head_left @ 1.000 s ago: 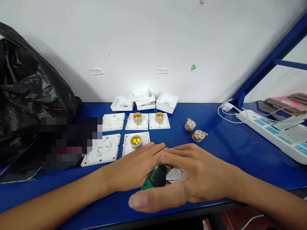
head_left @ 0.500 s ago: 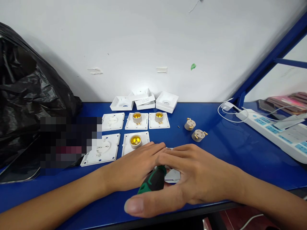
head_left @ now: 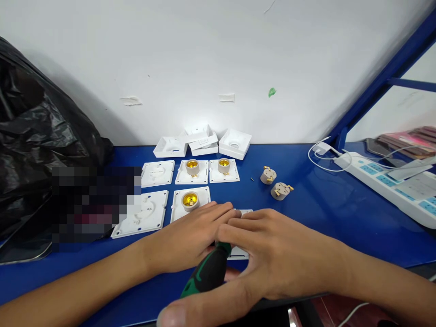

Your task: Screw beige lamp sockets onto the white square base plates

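My right hand (head_left: 272,247) is closed around a screwdriver with a green and black handle (head_left: 211,270). Its handle slants down toward my body, and its tip is hidden behind the fingers. Close against it, my left hand (head_left: 194,236) is curled over a white square plate (head_left: 240,253), only parts of which show. What the left fingers grip is covered by the two hands. Just beyond the left hand, a round lamp socket with a gold-coloured inside (head_left: 190,201) stands on another white plate (head_left: 204,194).
Farther back are two plates with sockets (head_left: 192,168), and two bare plates (head_left: 158,172) lie left. White box covers (head_left: 235,143) rest by the wall. Right are two loose sockets (head_left: 281,191), a screw (head_left: 252,179) and a power strip (head_left: 384,181). A black bag (head_left: 44,122) stands left.
The screwdriver handle has tilted lower and toward the left, and my right thumb has moved down and left with it. My left hand stays nearly in place. The view has shifted slightly.
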Motion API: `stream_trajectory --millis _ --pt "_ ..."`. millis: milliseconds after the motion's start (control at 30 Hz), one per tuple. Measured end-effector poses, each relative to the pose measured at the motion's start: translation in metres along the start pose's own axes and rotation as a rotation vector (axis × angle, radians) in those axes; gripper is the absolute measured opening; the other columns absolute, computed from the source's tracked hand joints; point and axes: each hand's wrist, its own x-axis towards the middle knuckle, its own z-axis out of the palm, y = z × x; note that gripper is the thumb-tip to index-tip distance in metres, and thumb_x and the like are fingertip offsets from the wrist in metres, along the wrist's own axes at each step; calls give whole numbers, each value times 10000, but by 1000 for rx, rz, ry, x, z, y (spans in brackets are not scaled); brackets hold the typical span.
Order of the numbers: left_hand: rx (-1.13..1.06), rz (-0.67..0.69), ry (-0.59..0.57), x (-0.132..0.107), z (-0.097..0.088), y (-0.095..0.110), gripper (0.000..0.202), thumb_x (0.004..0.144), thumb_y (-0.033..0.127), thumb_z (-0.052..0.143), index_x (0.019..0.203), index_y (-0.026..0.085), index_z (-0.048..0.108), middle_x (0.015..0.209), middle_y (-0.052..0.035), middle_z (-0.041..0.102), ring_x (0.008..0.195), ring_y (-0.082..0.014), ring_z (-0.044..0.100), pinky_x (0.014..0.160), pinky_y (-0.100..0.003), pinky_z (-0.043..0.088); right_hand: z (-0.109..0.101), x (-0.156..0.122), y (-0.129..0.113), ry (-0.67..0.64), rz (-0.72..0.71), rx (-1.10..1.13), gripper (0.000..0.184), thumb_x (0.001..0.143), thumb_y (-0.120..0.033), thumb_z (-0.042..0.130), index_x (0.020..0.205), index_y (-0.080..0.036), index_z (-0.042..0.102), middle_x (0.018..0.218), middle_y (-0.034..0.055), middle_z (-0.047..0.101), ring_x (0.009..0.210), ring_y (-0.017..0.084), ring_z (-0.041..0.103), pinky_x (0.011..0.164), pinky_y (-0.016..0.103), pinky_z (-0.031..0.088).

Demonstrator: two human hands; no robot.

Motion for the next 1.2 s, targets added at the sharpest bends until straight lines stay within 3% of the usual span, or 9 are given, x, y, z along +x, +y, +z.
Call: stream_trajectory --millis 133,467,800,900,1000,1200 --pt "-135 3 -21 1 -2 1 176 1052 289 517 1217 258 569 1230 -39 641 1095 -248 601 1018 -416 503 -4 0 -1 -42 -31 8 345 1078 -207 565 1260 -418 767 1196 -24 725 908 119 630 731 242 479" --pt "-123 -27 -18 2 -6 5 151 1010 314 566 1152 268 583 1199 -27 649 1068 -253 616 978 -392 532 3 -2 3 43 -69 -41 329 1120 -218 525 1253 -387 774 1180 -18 742 922 115 638 745 249 482" --pt "-144 -33 -15 0 -7 7 241 1009 285 566 1250 280 569 1265 -45 638 1193 -267 606 1076 -436 508 7 -2 3 13 -57 -65 328 1111 -216 518 1269 -371 760 1195 -13 715 911 119 618 727 277 501" --pt "-142 -33 -1 0 -7 6 284 1006 345 605 1280 287 563 1253 -49 647 1172 -276 620 1067 -443 519 6 -2 3 23 -62 -68 350 1113 -224 519 1276 -427 753 1188 -23 718 903 119 618 740 272 500" --pt "-129 -19 10 0 -6 6 292 1005 388 612 1274 282 572 1262 -54 656 1176 -282 628 1061 -441 526 6 -3 4 34 -76 -50 399 1126 -230 507 1361 -489 697 1167 -33 719 925 116 622 783 254 501" --pt "-72 7 2 -1 -7 5 310 995 271 585 1302 232 564 1232 -57 674 1140 -258 646 1051 -402 535 5 -5 4 57 -71 39 486 1162 -257 451 1557 -536 498 1218 -55 698 1004 91 596 854 189 477"
